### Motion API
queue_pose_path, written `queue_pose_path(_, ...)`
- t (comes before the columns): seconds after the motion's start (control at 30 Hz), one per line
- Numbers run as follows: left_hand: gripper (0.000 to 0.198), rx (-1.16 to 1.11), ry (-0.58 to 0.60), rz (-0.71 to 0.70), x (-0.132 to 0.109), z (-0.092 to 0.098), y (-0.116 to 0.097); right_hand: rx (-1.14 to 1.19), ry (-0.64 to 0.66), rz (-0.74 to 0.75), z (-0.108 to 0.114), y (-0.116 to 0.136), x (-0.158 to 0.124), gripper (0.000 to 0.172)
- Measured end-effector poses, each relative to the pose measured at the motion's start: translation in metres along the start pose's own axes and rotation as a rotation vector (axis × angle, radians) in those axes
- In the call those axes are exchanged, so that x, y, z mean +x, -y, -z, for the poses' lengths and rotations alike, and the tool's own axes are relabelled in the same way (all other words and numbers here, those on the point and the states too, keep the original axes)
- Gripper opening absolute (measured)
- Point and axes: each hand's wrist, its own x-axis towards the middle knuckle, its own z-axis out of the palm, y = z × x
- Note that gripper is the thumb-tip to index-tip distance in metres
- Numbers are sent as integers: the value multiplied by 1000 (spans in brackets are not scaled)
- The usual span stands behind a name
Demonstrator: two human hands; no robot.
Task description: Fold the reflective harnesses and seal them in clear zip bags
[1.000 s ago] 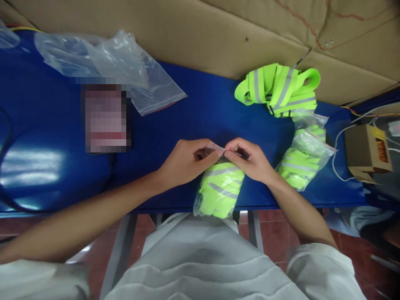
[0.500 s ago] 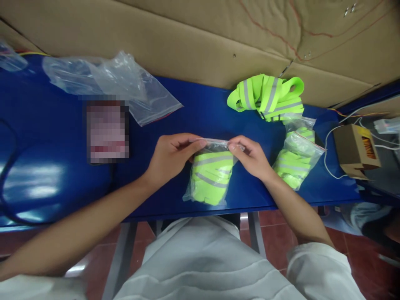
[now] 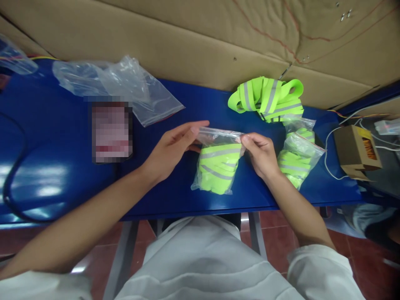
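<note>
A clear zip bag packed with a folded neon-yellow strap with grey reflective stripes is between my hands, above the blue tabletop. My right hand pinches its upper right corner between thumb and fingers. At the upper left corner, my left hand has its thumb on the bag's edge with the index finger stretched out behind; the other fingers are partly hidden. To the right lie more bagged yellow straps, and behind them a loose heap of the same strap.
Empty clear zip bags lie at the back left, beside a blurred-out rectangular object. A cardboard box and white cables stand at the right end. A tan padded panel rises behind the blue table.
The filled bag has shifted a little to the right and away from me, with both hands. My left index finger has straightened and the left thumb now sits at the bag's corner.
</note>
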Motion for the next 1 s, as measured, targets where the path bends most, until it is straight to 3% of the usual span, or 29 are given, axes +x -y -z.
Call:
queue_pose_path(0.17,104,132,188,38,-1,-3,10,74,-42,-67,4,-4,9,44)
queue_pose_path(0.27,102,149,211,44,-2,-3,13,10,-4,-69,4,0,10,63)
queue_pose_path(0.43,89,-2,139,69,-3,-3,8,22,266,-108,-3,5,0,91)
queue_pose_path(0.6,76,21,130,-4,-5,-4,9,-36,458,-43,-10,0,-12,86)
queue_pose_path(0.77,64,185,176,-135,-5,-2,11,-105,445,3,-13,-1,-14,74)
queue_pose_path(0.9,71,157,147,-135,-3,-1,9,-549,360,255,0,24,-17,68)
queue_pose_path(1.0,75,191,49,-122,-1,1,14,-1002,269,393,27,50,-33,55)
